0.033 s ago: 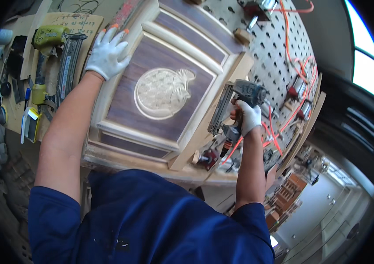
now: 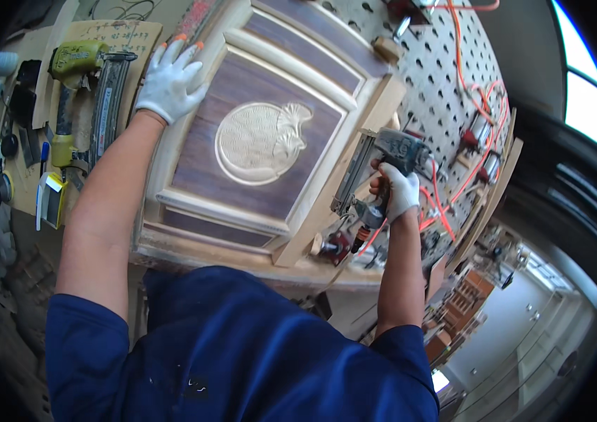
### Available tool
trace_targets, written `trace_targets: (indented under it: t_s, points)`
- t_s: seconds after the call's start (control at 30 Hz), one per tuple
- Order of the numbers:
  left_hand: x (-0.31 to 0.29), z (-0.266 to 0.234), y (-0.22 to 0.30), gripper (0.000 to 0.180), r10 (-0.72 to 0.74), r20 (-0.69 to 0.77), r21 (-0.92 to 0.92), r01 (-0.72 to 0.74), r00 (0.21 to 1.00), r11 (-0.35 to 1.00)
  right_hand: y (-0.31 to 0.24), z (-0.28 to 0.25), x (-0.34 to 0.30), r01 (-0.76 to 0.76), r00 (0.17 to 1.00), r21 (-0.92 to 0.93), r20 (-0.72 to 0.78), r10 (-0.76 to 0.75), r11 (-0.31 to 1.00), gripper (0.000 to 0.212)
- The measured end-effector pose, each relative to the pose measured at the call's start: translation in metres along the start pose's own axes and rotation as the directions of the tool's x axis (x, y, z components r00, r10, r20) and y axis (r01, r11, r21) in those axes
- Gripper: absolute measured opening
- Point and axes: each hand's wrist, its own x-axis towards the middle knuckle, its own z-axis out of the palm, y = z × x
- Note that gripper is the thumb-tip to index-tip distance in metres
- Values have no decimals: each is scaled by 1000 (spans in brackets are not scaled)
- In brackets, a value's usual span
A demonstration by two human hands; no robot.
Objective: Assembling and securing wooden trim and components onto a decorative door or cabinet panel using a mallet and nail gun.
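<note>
panel [image 2: 263, 141] of purple wood, pale frame, carved round shell medallion.

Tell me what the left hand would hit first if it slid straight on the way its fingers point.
The left hand lies flat on the panel's pale wooden frame, fingers pointing up and right. Going on, it would likely meet the raised inner moulding first, though depth is unclear.

panel [image 2: 263, 151] – purple-brown, pale carved medallion | gloves [image 2: 170, 79] – white | nail gun [image 2: 379, 165] – dark grey | hose [image 2: 453, 91] – orange
</note>
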Motion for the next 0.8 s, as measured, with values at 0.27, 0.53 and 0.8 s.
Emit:
trace_targets:
  t_s: [0.27,0.53,0.8]
  points:
    - [6,-3,15,34,201,-298,-121,-246,933,962,199,-9,-154,252,965,-433,50,-256,865,48]
    - [-2,21,-5,35,185,-91,-59,-191,979,980,287,46,-194,356,906,-741,123,-406,569,81]
    - [-4,9,-1,36,147,32,133,-150,989,980,282,44,-187,292,939,-723,92,-332,626,79]
